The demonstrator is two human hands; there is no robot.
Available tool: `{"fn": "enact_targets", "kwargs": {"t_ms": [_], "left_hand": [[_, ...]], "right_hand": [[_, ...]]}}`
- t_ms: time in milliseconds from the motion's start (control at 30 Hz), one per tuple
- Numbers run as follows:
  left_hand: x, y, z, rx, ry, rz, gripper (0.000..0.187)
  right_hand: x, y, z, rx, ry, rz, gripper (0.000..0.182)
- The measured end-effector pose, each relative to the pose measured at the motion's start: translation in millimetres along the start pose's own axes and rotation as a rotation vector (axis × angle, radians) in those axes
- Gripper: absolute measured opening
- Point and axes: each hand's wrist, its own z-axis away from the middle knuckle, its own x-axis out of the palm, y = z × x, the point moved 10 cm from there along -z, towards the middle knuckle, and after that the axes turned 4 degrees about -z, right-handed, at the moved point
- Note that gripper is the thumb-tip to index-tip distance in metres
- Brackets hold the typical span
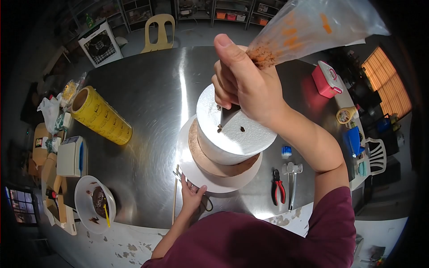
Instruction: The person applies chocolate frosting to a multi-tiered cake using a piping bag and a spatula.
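My right hand is raised above a white foam cylinder, its fingers wrapped round the narrow end of a clear plastic bag with brown and orange smears inside. A few small brown dabs mark the cylinder's top. The cylinder stands on a round brown board, which lies on a wider white disc. At the disc's near left edge is my left hand, its fingers apart and partly under or behind the rim; whether it grips the disc is not clear.
On the metal table are a yellow film roll, a scale, a bowl of brown paste, pliers, a metal mallet, a small blue item and a pink box.
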Motion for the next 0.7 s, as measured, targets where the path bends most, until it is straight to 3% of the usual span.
{"fn": "enact_targets", "kwargs": {"t_ms": [433,700], "left_hand": [[0,3,-1,0.042,-0.01,-0.019,0.089],[-2,-1,-1,0.038,-0.006,-0.017,0.09]], "right_hand": [[2,-2,1,-0.022,-0.027,0.014,0.053],[-28,-16,-12,-0.128,0.089,0.012,0.051]]}}
